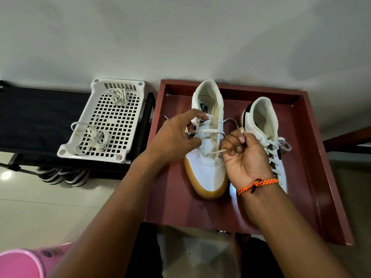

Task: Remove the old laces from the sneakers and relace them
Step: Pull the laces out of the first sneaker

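Observation:
Two white sneakers stand in a dark red tray [313, 177], toes toward me. The left sneaker [208, 173] has a gum sole and a white lace [208, 131] crossing only its upper eyelets. My left hand [176, 139] grips the left side of that sneaker near the tongue, fingers curled over the lace. My right hand [245, 155] pinches the lace on the sneaker's right side, a loop rising above the fingers. The right sneaker [263, 125] is laced and partly hidden behind my right hand. An orange cord is tied round my right wrist.
A white perforated basket [128, 135] with two bundles of loose white laces [96, 138] sits on a black rack [40, 121] to the left. Striped shoes [62, 175] lie under the rack. A pink object [22, 263] is at the bottom left.

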`<state>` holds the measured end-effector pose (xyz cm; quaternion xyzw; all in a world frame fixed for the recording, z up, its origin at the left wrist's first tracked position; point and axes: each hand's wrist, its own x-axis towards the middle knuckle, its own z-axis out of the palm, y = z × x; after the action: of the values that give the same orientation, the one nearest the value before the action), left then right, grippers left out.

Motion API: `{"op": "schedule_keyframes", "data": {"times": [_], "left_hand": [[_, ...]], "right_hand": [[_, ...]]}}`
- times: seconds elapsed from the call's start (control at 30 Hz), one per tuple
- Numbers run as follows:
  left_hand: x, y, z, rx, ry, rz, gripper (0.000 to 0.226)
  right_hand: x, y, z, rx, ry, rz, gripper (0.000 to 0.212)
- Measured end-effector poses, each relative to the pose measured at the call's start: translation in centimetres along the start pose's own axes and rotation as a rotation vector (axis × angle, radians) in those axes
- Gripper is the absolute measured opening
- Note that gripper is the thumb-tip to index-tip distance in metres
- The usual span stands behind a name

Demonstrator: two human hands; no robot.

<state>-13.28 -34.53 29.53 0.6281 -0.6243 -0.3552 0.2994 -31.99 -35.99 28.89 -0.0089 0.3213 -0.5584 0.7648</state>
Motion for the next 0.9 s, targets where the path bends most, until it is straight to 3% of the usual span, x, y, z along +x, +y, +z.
{"op": "schedule_keyframes", "data": {"times": [0.2,0.47,0.57,0.67,0.77,0.9], "left_hand": [[-0.1,0.2,0.0,-0.005,-0.006,0.001,0.057],[-0.3,0.3,0.1,0.048,0.016,0.037,0.059],[-0.2,0.1,-0.1,0.029,0.02,0.023,0.065],[-0.1,0.3,-0.4,-0.042,0.01,0.009,0.07],[0.1,0.4,-1.4,-0.2,0.015,-0.086,0.056],[0.1,0.4,-2.6,-0.39,-0.106,-0.195,0.043]], "right_hand": [[0.1,-0.1,0.2,0.058,-0.006,-0.055,0.028],[-0.4,-4.6,1.4,0.111,-0.276,-0.053,0.022],[-1.0,-4.3,1.8,-0.09,-0.293,-0.082,0.018],[-1.9,-2.8,2.5,-0.64,-0.301,-0.323,0.01],[-3.3,-0.6,2.9,-1.097,-0.472,-0.575,0.006],[-4.8,2.4,2.5,-1.358,-0.647,-0.767,0.008]]}}
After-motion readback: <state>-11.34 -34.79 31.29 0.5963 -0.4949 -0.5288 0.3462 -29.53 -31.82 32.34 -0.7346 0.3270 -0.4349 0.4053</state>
